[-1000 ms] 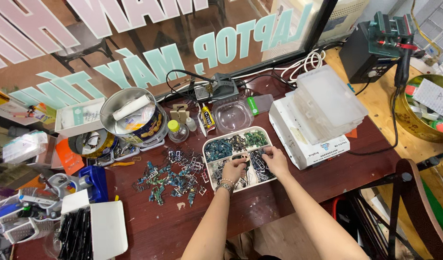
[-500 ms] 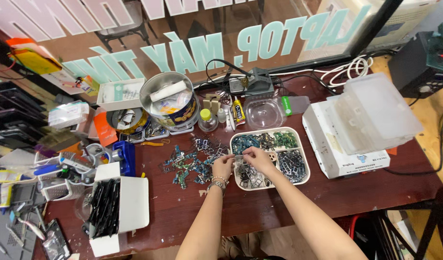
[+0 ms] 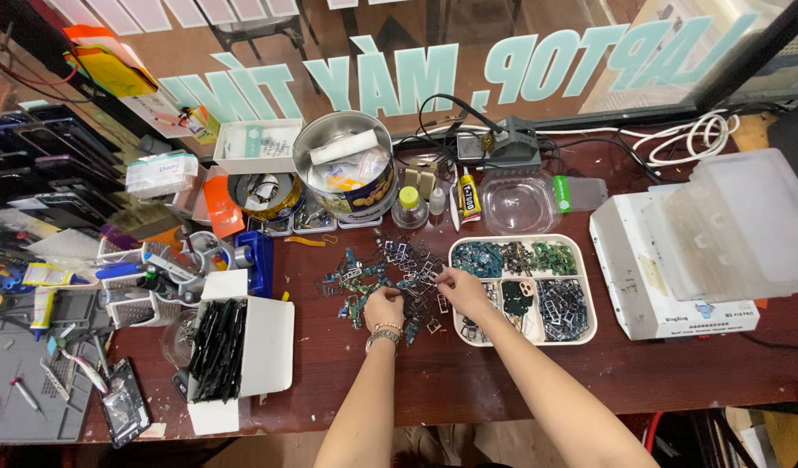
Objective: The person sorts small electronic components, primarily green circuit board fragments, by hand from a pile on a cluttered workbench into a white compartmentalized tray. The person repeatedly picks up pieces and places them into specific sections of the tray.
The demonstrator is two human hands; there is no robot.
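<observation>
A heap of small electronic parts [image 3: 386,270], green boards and metal frames, lies loose on the dark red-brown table [image 3: 468,373]. My left hand [image 3: 383,308], with a bracelet at the wrist, rests curled on the near side of this heap. My right hand [image 3: 462,289] is at the heap's right edge, its fingertips pinched over small pieces beside the left rim of a cream divided tray [image 3: 589,334]. The tray's compartments hold sorted blue, green and dark parts. Whether either hand grips a piece is too small to tell.
A round metal tin [image 3: 347,169] with bags and small bottles stands behind the heap. A white box of black strips [image 3: 234,347] is at the left, beside tool holders. A white machine with a plastic case [image 3: 719,251] is at the right. Cables run along the back.
Both hands have moved left, from over the divided tray to the loose heap of parts. The view has also shifted to the left.
</observation>
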